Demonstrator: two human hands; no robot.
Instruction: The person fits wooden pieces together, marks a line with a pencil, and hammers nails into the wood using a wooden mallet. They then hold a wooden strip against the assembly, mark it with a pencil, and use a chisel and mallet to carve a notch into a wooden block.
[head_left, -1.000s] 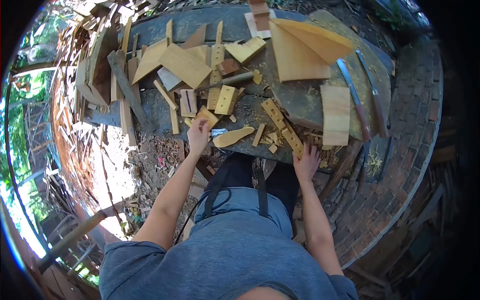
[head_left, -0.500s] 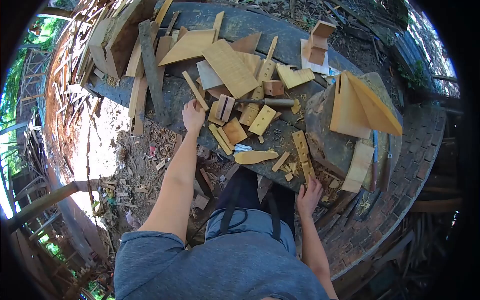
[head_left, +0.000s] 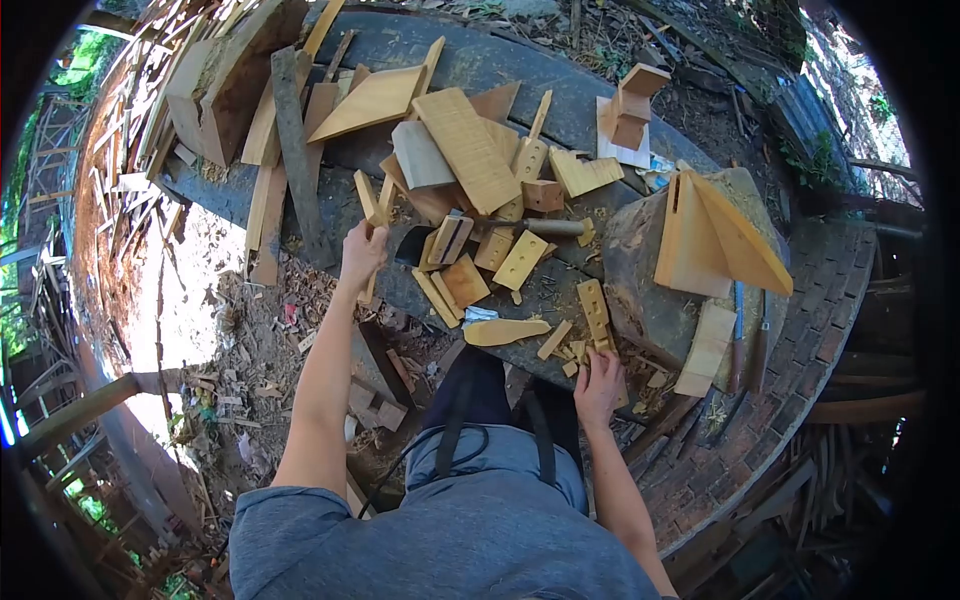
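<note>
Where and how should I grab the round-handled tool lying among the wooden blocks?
Probably by its handle, from above and your right: it looks thick and rounded and its butt end points right, while the thin shaft lies among blocks.

At least four drilled blocks (head_left: 522, 260), one paddle-shaped wooden piece (head_left: 507, 332), two long-bladed tools (head_left: 737, 360) toward the workbench's (head_left: 478, 58) right edge.

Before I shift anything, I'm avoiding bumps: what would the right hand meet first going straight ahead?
The right hand would likely meet the holed wooden bar first; they may be touching.
</note>
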